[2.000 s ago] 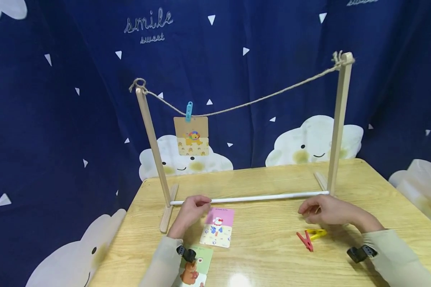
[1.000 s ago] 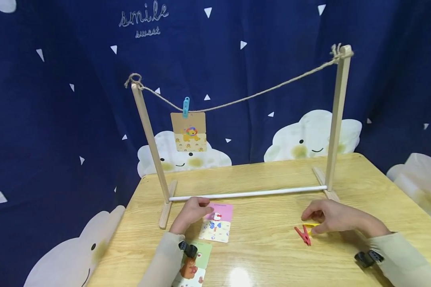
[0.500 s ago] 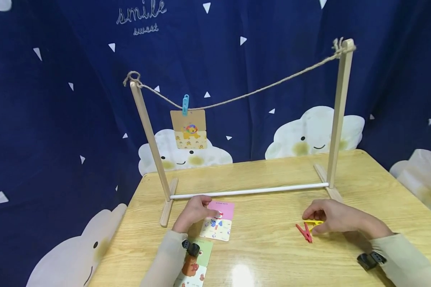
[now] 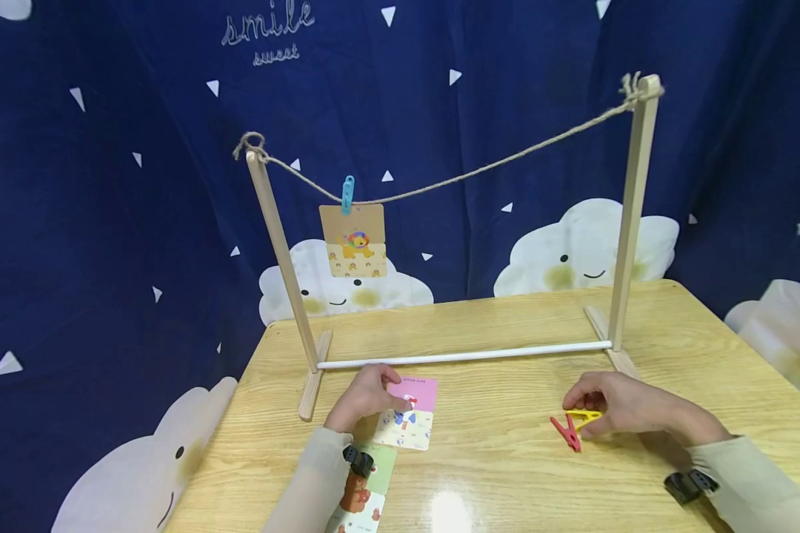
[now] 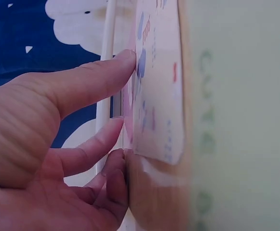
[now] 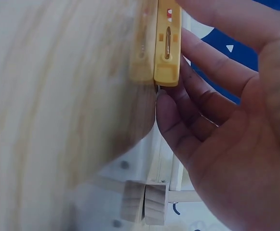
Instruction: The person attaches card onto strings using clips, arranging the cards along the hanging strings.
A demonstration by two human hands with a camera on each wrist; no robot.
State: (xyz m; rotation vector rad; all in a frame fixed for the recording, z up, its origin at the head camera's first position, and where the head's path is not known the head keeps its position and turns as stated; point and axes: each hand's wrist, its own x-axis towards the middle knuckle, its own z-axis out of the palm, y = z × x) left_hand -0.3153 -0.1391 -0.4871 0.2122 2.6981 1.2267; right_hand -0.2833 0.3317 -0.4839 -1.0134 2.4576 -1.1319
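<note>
My left hand point(image 4: 367, 396) is over the left side of a pink-and-cream card point(image 4: 416, 433) lying on the table. Its thumb touches the card's printed face, and the fingertips rest by the card's left edge in the left wrist view. At the right, my right hand point(image 4: 623, 403) pinches a yellow clothespin point(image 6: 168, 48) between thumb and fingers, low against the tabletop. A red clothespin point(image 4: 567, 433) lies just left of it. Partly under my left wrist is a green-and-white bear card point(image 4: 363, 492).
A wooden stand point(image 4: 630, 215) carries a sagging twine line point(image 4: 473, 174). A blue clothespin point(image 4: 348, 194) holds a lion card point(image 4: 353, 248) on the line. A white rod point(image 4: 467, 357) joins the stand's feet. Behind the table point(image 4: 493, 474) hangs a dark blue curtain point(image 4: 440, 133).
My right hand has come down to the yellow clothespin and taken hold of it. My left thumb has moved right, onto the pink-and-cream card. The head view has shifted slightly.
</note>
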